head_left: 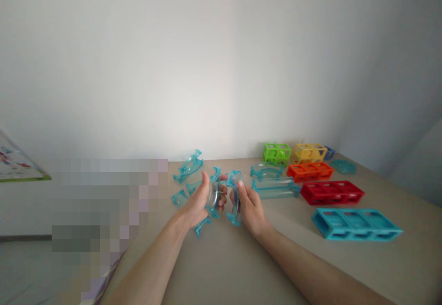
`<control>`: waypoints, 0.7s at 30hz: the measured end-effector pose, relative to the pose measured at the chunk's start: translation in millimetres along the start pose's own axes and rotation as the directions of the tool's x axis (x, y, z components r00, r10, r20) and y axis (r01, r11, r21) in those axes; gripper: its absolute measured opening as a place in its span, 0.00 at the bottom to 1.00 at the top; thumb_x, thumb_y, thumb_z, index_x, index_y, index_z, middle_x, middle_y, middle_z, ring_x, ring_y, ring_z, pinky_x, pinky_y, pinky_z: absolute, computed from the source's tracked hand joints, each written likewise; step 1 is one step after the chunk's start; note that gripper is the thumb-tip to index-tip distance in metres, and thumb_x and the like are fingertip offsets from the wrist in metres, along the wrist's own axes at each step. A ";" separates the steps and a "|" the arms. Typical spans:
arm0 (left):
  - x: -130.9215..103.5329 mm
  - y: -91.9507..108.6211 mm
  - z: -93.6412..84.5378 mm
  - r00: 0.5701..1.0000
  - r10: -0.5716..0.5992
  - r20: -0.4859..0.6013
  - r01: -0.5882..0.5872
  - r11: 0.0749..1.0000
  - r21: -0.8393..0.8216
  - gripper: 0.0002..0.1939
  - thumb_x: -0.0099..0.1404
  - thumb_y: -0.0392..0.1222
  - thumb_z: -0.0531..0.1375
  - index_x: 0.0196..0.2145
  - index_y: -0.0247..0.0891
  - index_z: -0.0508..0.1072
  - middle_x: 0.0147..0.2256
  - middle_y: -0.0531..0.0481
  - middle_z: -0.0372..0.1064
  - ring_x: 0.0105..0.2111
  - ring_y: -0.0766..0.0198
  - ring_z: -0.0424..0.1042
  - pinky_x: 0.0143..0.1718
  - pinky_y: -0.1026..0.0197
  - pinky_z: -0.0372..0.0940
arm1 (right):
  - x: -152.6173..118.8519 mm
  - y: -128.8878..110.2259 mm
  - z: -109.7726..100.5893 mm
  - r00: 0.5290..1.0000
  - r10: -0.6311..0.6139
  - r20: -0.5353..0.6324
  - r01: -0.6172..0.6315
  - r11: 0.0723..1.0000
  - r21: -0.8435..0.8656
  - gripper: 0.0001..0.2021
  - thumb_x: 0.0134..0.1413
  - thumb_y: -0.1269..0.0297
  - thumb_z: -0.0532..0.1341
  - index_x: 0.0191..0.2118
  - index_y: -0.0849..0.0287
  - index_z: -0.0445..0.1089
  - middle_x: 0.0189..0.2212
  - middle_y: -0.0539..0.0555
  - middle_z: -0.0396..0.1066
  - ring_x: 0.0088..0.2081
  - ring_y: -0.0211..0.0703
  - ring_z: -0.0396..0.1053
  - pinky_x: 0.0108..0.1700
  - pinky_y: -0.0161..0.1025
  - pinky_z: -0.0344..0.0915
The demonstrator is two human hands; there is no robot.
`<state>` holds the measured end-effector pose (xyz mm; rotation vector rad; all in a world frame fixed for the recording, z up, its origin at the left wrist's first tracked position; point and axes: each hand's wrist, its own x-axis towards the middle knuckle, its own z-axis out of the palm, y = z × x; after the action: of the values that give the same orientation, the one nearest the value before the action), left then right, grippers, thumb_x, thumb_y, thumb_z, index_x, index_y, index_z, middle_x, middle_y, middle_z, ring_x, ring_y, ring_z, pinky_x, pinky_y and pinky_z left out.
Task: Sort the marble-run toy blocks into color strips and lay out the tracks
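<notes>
In my left hand [202, 199] I hold a curved clear tube piece [213, 195] with teal connector ends; the thumb points up. My right hand [251, 204] grips a second curved clear tube piece [235, 201], its teal ends showing above and below the fingers. The two pieces face each other a short gap apart, above the table. Close around my left hand lie more clear-and-teal curved pieces [180, 198]. A small teal connector [202, 226] is just below that hand. Part of my left fingers is hidden behind the tube.
Right of my hands lie a straight clear tube [276, 188] and curved pieces [266, 170]. Farther right are frame blocks: teal [355, 224], red [331, 192], orange [310, 171], green [277, 153], yellow [308, 152] and blue [329, 152]. A white wall [207, 66] rises behind the table [221, 268].
</notes>
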<state>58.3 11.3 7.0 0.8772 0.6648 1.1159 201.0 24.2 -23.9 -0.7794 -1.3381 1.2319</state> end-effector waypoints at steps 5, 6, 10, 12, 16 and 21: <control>-1.2 -2.1 4.8 0.995 -0.053 0.079 0.047 0.996 0.075 0.32 0.61 0.68 0.52 0.44 0.35 0.71 0.29 0.47 0.71 0.24 0.65 0.68 0.23 0.65 0.59 | -1.0 7.1 0.8 0.992 0.051 0.120 -0.064 0.992 0.110 0.27 0.59 0.38 0.50 0.24 0.57 0.63 0.19 0.51 0.67 0.21 0.40 0.65 0.24 0.36 0.62; -1.2 -2.3 5.0 0.995 -0.050 0.086 0.043 0.996 0.083 0.31 0.61 0.67 0.53 0.45 0.35 0.71 0.29 0.47 0.71 0.24 0.66 0.68 0.24 0.65 0.59 | -0.7 8.4 0.4 0.992 0.055 0.112 -0.067 0.991 0.115 0.26 0.59 0.39 0.51 0.24 0.58 0.63 0.19 0.51 0.67 0.20 0.39 0.65 0.24 0.36 0.62; -1.2 -3.6 2.4 0.994 -0.027 0.107 0.016 0.995 0.096 0.26 0.64 0.62 0.53 0.45 0.36 0.71 0.33 0.46 0.73 0.25 0.66 0.68 0.26 0.64 0.60 | 1.0 10.1 -2.0 0.994 0.057 0.090 -0.067 0.992 0.110 0.26 0.59 0.40 0.52 0.24 0.58 0.62 0.19 0.50 0.66 0.19 0.37 0.62 0.22 0.35 0.61; -1.2 -4.3 0.1 0.990 -0.008 0.144 -0.007 0.994 0.107 0.24 0.66 0.60 0.53 0.46 0.37 0.71 0.34 0.45 0.73 0.28 0.64 0.70 0.29 0.63 0.61 | 1.5 8.5 -3.3 0.998 0.045 0.045 -0.047 0.998 0.040 0.26 0.58 0.40 0.52 0.23 0.59 0.63 0.19 0.49 0.64 0.20 0.37 0.60 0.23 0.34 0.59; -1.1 -3.5 -3.3 0.981 0.070 0.179 -0.102 0.979 0.178 0.20 0.65 0.56 0.56 0.45 0.38 0.72 0.36 0.45 0.73 0.34 0.61 0.72 0.35 0.62 0.62 | 1.5 2.1 -5.1 1.000 -0.013 -0.021 0.011 0.995 -0.097 0.27 0.58 0.40 0.52 0.21 0.59 0.61 0.19 0.48 0.60 0.22 0.36 0.57 0.25 0.33 0.55; -0.7 1.6 -0.8 0.977 0.186 0.107 -0.211 0.924 0.318 0.16 0.59 0.49 0.65 0.41 0.35 0.75 0.35 0.46 0.73 0.35 0.62 0.71 0.38 0.61 0.63 | 0.9 0.3 -5.1 0.999 0.026 0.022 -0.022 0.989 -0.147 0.29 0.57 0.38 0.51 0.19 0.59 0.59 0.17 0.46 0.55 0.21 0.34 0.51 0.24 0.34 0.49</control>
<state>56.7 11.2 8.0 1.2899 0.7232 1.1638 205.7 26.3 -24.7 -0.8889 -1.4546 1.1745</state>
